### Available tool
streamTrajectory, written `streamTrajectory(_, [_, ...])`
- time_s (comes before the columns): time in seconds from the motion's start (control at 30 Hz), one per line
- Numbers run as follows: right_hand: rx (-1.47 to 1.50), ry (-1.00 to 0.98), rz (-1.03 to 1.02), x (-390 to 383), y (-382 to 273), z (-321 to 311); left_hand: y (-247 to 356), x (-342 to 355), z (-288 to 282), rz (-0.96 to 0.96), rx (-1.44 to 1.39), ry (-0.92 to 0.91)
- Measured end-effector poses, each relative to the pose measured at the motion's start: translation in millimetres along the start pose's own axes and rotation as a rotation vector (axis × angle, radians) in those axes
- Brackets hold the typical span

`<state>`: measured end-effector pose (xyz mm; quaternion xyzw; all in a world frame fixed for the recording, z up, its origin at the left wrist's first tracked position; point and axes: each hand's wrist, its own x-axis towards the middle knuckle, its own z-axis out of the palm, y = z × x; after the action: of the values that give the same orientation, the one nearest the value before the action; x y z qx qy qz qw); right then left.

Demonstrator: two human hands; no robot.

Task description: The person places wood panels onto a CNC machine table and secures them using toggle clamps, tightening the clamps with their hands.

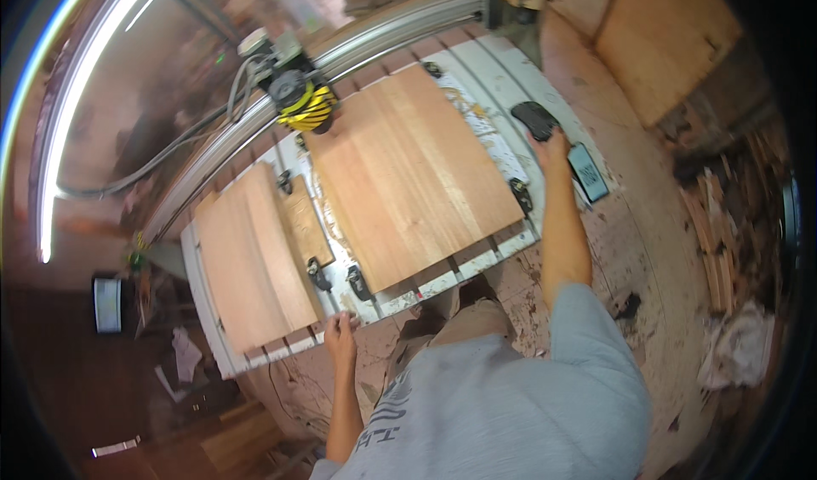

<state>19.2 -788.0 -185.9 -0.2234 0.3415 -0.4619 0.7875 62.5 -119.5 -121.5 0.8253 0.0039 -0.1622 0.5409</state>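
My right hand [553,145] is closed on the near end of a black curved handheld device [534,120] over the right end of the slotted machine bed [502,70]. Beside that wrist lies a phone [589,174] with its screen lit. My left hand [340,337] is at the bed's near edge, fingers bent together; whatever they may hold is too small to make out. Two wooden panels lie flat on the bed: a large one [413,174] in the middle and a narrower one [251,259] on the left. Black clamps [358,283] sit along their edges.
A router spindle [306,105] with a yellow-and-black striped collar hangs at the large panel's far left corner. Behind it runs a metal gantry rail [400,33] with cables. Wood scraps [715,242] and a white sack [739,348] are at right; a lit screen [108,305] is at left.
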Motion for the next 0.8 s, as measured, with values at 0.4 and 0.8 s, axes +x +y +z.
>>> streamTrajectory(0.4, [-1.546, -0.751, -0.297, -171.3, -67.6, 30.9, 77.1, 23.6, 70.5, 0.195, 0.372, 0.337])
streamTrajectory(0.8, [-1.951, -1.095, -0.644, -158.2, -56.2, 38.8, 66.7, 40.7, 61.5, 0.339, 0.625, 0.335])
